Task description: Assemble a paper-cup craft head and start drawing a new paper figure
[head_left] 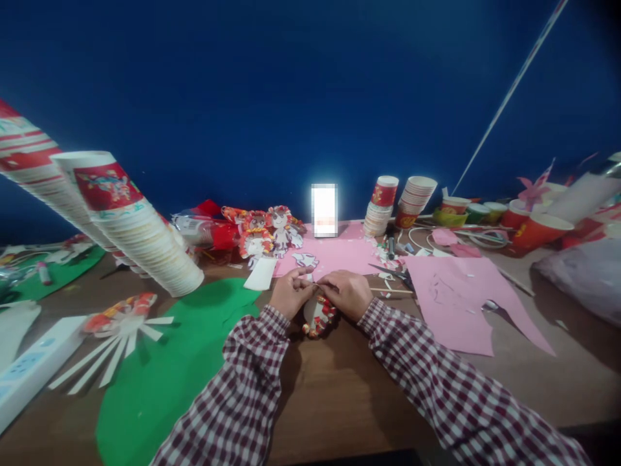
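At the front middle of the table, a small round paper craft (pixel 321 318) with a bumpy red, orange and yellow rim hangs below my fingertips. My left hand (pixel 291 294) is closed in a pinch at its upper edge. From the other side my right hand (pixel 347 292) pinches at the same spot, with the fingertips of both hands almost meeting. What lies exactly between the fingers is too small to make out. Just beyond the hands, a white paper cut-out (pixel 305 259) with dark outlines rests on a pink sheet (pixel 339 255).
Leaning stacks of paper cups (pixel 130 220) stand at left, over a green sheet (pixel 184 362). A strip-cut cup craft (pixel 121 323) lies near a white power strip (pixel 39 369). Scissors (pixel 400 275) and a cut pink sheet (pixel 456 304) are at right. A bright phone (pixel 325 210) stands behind.
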The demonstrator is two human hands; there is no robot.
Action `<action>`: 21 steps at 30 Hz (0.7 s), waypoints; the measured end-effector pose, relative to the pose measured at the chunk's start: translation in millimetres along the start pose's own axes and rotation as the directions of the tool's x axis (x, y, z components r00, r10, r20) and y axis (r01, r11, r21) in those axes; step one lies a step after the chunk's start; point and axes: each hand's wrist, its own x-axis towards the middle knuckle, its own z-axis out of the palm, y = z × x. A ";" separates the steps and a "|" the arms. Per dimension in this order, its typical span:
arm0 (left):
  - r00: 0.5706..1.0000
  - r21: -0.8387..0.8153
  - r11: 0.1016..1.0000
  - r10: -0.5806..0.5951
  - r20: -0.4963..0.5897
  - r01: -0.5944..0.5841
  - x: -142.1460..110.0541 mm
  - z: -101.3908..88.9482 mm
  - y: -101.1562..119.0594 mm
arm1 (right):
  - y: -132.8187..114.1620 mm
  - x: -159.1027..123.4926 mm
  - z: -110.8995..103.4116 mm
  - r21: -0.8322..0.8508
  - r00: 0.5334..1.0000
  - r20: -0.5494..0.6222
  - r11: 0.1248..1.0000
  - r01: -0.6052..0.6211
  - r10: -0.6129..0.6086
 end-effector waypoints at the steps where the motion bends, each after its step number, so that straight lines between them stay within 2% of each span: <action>1: 1.000 0.002 1.000 -0.004 -0.007 0.004 0.0 0.5 0.0 | 0.1 -0.1 0.1 -0.006 1.000 -0.009 1.000 0.004 -0.004; 6: 0.998 0.047 0.999 -0.004 -0.057 0.007 0.3 -0.4 -1.0 | -2.3 -0.4 -1.5 -0.037 0.999 -0.038 0.999 0.030 -0.031; 13: 1.000 0.045 0.999 0.011 -0.026 -0.010 0.2 -3.1 1.0 | -6.1 -0.6 -3.5 -0.065 0.999 -0.016 0.997 0.049 -0.051; 21: 1.000 -0.036 0.999 -0.010 -0.008 0.010 0.1 -4.1 2.6 | -4.5 0.4 -3.1 0.007 1.000 0.007 1.000 0.030 -0.030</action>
